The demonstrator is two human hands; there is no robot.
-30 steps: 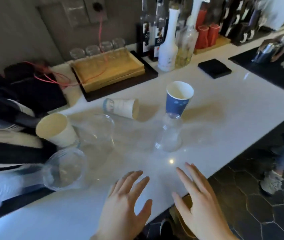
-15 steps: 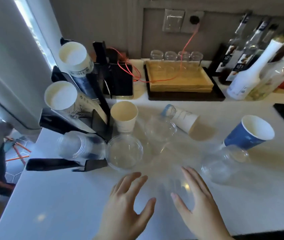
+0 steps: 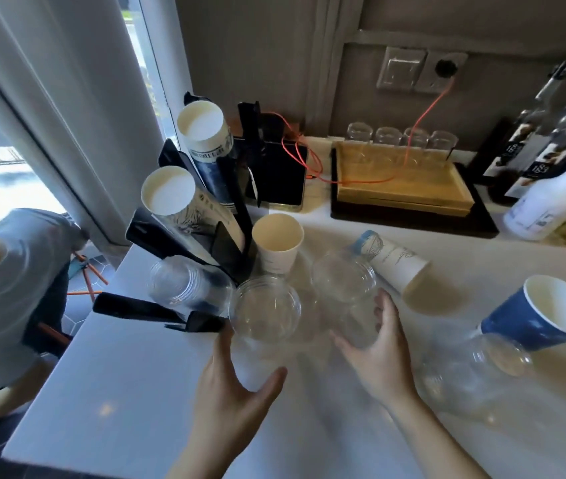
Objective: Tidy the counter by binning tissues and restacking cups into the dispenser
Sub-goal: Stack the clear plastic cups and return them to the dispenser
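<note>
The white counter [image 3: 129, 392] runs off the frame at right and bottom, and a person in a pale shirt [image 3: 1, 288] is cut off at the left edge. The black dispenser [image 3: 229, 250] stands at the counter's left end, its frame partly hidden by its own stacks: two tilted stacks of paper cups [image 3: 184, 202] and, lowest, a stack of clear cups [image 3: 184, 285] lying sideways. The clear cups are hard to trace against the white top; their walls blur into it.

Left hand [image 3: 229, 392] reaches forward, palm turned inward, fingers spread and curved around the near side of a clear cup [image 3: 264, 312] just beside the dispenser; whether they press it I cannot tell. Right hand [image 3: 378, 354] is likewise spread, cupped against a second clear cup [image 3: 347, 295], contact uncertain.

A beige cup [image 3: 278, 243] stands upright, empty. A white cup [image 3: 392, 261] lies on its side. A blue cup [image 3: 544, 312] leans on a toppled clear cup [image 3: 475, 371] at right. Behind, a wooden tray [image 3: 402, 188] holds small glasses [image 3: 399, 140].
</note>
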